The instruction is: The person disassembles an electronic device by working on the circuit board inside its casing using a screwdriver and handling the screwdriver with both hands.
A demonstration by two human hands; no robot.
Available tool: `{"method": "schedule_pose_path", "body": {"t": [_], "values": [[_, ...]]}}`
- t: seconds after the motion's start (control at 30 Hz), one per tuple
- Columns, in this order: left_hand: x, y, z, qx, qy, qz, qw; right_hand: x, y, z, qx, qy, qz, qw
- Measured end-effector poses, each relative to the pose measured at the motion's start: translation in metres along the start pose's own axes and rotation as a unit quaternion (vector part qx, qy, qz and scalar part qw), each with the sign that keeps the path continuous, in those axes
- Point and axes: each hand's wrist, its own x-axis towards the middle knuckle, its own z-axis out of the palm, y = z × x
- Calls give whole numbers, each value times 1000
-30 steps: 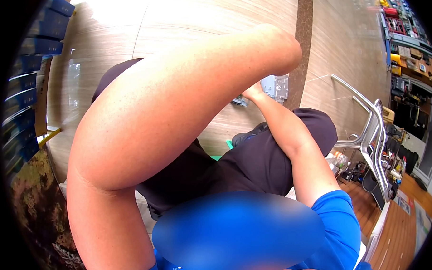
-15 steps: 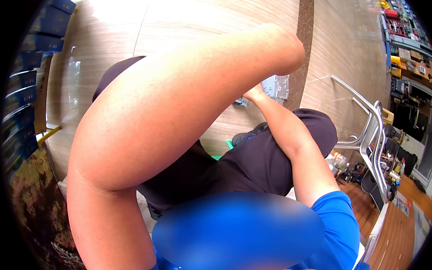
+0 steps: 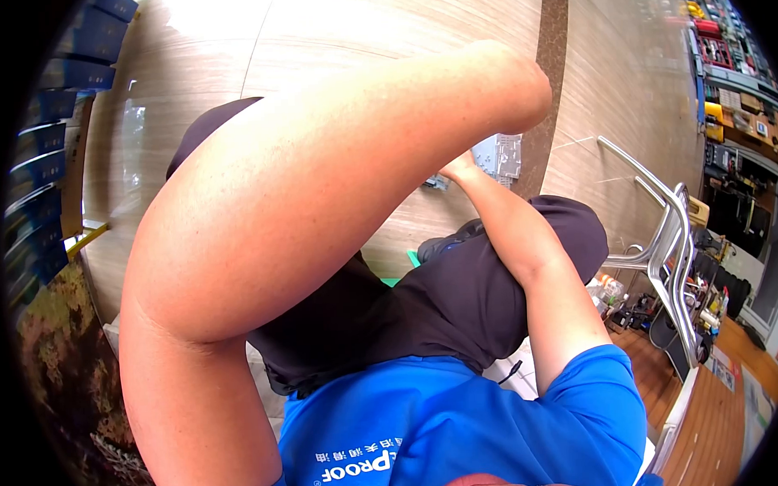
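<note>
My left arm crosses the view close to the camera. At its end, my left hand [image 3: 521,93] is bent away, so its fingers are hidden. Below and behind that forearm, my right hand [image 3: 460,167] reaches down near the floor, with its fingers mostly covered. Beside the right hand lie small grey pieces [image 3: 437,182], too small to make out. A clear plastic case [image 3: 508,157] with greyish-blue contents lies just right of that hand, partly covered by the left hand. I cannot tell whether either hand holds something.
Around me spreads a glossy tiled floor [image 3: 339,35] with a dark brown strip [image 3: 532,165]. A tubular metal frame [image 3: 685,258] stands at right, near shelves of goods [image 3: 725,51]. Blue boxes [image 3: 75,78] are stacked at left. My bent knee [image 3: 568,228] is close to the right arm.
My left forearm and hand have shifted very slightly to the right. The right hand and the plastic case look the same.
</note>
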Motion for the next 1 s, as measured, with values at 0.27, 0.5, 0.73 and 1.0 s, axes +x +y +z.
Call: {"method": "schedule_pose_path", "body": {"t": [0.27, 0.5, 0.73, 1.0], "values": [[1, 0, 0, 2, -2, 3, 1000, 0, 4, 7, -8, 1, -5, 1000], [2, 0, 1, -2, 1, 1, 1000, 0, 1, 4, -5, -12, 6, 1000], [1, 0, -3, 10, -50, 9, 999, -1, -3, 0, -10, -22, 6, 1000], [2, 0, 2, 10, 7, 10, 1000, -1, -2, 3, -13, -16, -15, 1000]]}}
